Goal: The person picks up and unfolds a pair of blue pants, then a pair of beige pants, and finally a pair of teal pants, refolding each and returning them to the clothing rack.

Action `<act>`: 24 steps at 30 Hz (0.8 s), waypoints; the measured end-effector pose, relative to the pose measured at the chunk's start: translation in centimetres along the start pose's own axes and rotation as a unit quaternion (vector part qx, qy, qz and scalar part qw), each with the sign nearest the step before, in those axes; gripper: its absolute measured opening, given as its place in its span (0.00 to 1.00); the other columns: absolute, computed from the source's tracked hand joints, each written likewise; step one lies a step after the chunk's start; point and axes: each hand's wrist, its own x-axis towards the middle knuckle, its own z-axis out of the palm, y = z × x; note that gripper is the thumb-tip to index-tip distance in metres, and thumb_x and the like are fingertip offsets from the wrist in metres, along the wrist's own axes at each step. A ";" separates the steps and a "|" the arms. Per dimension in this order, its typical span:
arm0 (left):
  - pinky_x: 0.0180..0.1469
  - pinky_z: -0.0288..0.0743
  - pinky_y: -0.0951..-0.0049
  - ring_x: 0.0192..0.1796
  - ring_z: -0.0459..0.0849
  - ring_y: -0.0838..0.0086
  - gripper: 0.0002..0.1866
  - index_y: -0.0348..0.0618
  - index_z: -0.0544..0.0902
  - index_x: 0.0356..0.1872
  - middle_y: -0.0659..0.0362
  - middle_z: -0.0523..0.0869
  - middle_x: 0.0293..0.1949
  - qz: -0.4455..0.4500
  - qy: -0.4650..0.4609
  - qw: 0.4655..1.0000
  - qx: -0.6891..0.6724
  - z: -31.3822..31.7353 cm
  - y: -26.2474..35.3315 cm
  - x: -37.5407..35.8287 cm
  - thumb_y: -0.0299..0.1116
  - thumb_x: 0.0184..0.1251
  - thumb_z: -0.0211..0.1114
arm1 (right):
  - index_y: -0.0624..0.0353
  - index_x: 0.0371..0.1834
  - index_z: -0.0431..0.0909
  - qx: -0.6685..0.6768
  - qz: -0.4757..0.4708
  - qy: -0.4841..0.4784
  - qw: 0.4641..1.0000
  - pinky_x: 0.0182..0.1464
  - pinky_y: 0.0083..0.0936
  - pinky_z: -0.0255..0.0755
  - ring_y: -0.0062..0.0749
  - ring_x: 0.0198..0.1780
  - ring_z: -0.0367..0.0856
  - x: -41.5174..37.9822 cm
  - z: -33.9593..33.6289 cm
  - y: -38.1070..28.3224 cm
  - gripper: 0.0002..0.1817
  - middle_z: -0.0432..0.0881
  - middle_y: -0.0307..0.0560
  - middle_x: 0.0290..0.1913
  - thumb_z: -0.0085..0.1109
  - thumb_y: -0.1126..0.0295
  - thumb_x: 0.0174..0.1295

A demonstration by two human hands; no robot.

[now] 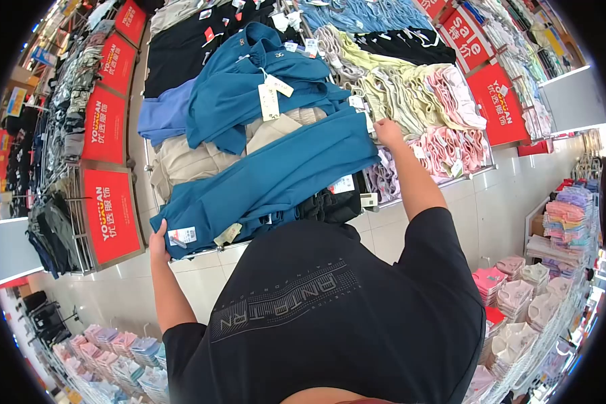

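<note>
Long teal trousers [269,172] lie stretched diagonally across the front of a clothes-covered display. My left hand [159,244] grips their lower left end, beside a white price label [182,236]. At the upper right end my right hand [386,132] pinches the edge near a white tag [369,122]. Behind them, a bunched teal garment [249,81] with hanging cream tags [269,101] rests on the pile. Beige folded clothes [192,165] show between the two teal pieces.
Black clothes [326,205] lie under the trousers' right part. Blue-violet folded fabric [165,113] is at the left, pink and yellow-green stacks [444,151] at the right. Red sign boards [110,215] flank the display. Racks of folded clothes [515,296] stand behind on the tiled floor.
</note>
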 end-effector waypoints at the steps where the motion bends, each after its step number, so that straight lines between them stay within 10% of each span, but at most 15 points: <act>1: 0.57 0.84 0.58 0.53 0.89 0.59 0.26 0.32 0.76 0.64 0.47 0.87 0.56 0.002 0.010 1.000 -0.002 0.1 0.1 0.1 0.42 0.76 0.67 | 0.57 0.48 0.88 0.038 0.022 0.037 0.998 0.58 0.42 0.78 0.53 0.51 0.87 -0.7 0.7 -0.6 0.25 0.89 0.59 0.46 0.58 0.46 0.67; 8: 0.58 0.83 0.58 0.53 0.89 0.59 0.27 0.32 0.76 0.64 0.47 0.87 0.56 -0.006 0.002 0.999 -0.037 -1.4 -0.6 1.2 0.41 0.75 0.68 | 0.59 0.47 0.87 0.054 0.051 -0.074 0.994 0.55 0.42 0.77 0.52 0.48 0.88 -4.8 0.2 -2.7 0.31 0.89 0.58 0.42 0.57 0.39 0.68; 21: 0.58 0.84 0.54 0.52 0.90 0.58 0.26 0.32 0.80 0.59 0.46 0.89 0.52 -0.111 -0.034 0.990 -0.086 -1.5 7.2 0.9 0.46 0.74 0.68 | 0.60 0.50 0.86 0.037 -0.106 0.119 0.987 0.51 0.38 0.78 0.49 0.45 0.88 -0.7 -11.1 -6.1 0.22 0.89 0.54 0.42 0.54 0.51 0.77; 24: 0.56 0.86 0.52 0.48 0.91 0.57 0.22 0.32 0.82 0.55 0.45 0.90 0.49 -0.129 -0.074 0.980 -0.134 -2.9 8.0 1.4 0.44 0.76 0.66 | 0.63 0.55 0.79 0.598 -0.027 0.025 0.801 0.56 0.28 0.77 0.29 0.48 0.84 1.5 -14.1 -6.8 0.16 0.86 0.41 0.48 0.51 0.61 0.81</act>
